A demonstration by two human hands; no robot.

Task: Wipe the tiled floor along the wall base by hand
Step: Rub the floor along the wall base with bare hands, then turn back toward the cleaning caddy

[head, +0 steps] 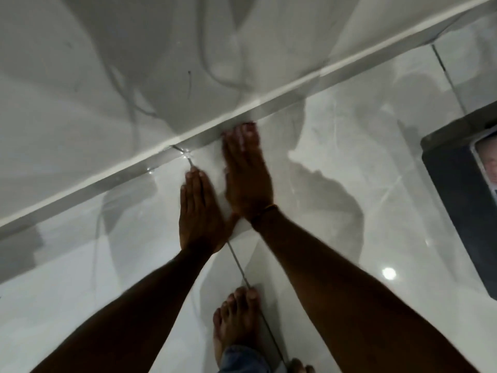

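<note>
We are crouched over a glossy pale tiled floor [336,162], looking down at our own two bare hands. Both lie palm down and flat, fingers stretched out and held together, clamped on nothing; we see no cloth or sponge under either palm, so the bare skin seems to be doing the wiping.

The right hand [246,173] reaches farthest, toward twelve o'clock, its fingertips touching the grey skirting strip [113,181] where the wall [107,76] meets the floor. That reach fits the task: the strip of tile along the wall base is the part to be cleaned, and flat palms cover the most surface. A thin yellow band [265,211] circles the right wrist.

The left hand [200,211] rests just beside it at nine o'clock, a little nearer to us, its thumb tucked under the right wrist. Its fingertips stop just short of the skirting.

A dark grout line [242,267] runs from the wall, under the hands, back toward us at six o'clock, where our bare foot [236,321] stands on it, with a denim hem [242,359] at the ankle.

At three o'clock, well apart from the hands, stands a dark boxy object [457,189] with a printed picture on it; we judge it would block a sweep carried far to the right. The skirting toward nine o'clock looks unobstructed.
</note>
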